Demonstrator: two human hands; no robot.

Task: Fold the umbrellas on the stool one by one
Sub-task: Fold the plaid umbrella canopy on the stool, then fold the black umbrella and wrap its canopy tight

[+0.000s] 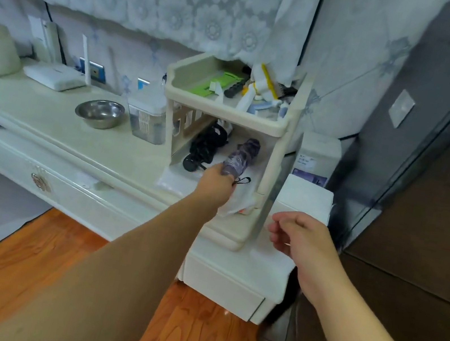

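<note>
Your left hand [215,185] is stretched out ahead of you, fingers wrapped round the near end of a folded purple umbrella [242,157] — the black wrist loop [243,180] hangs just right of your knuckles. The umbrella points away from that hand into the lower level of a cream two-tier rack [280,129] standing on the white worktop [48,117], and it is tilted, far end higher. Just left of it, deeper in the same level, lies a black bundle [205,144] (possibly another folded umbrella; you cannot tell from here). Your right hand [300,238] hangs nearer to you and to the right, beside the rack's front post, fingers loosely curled and holding nothing. Well to the left of your left hand sits a steel bowl [99,113], with a white router [54,77] beyond it.
</note>
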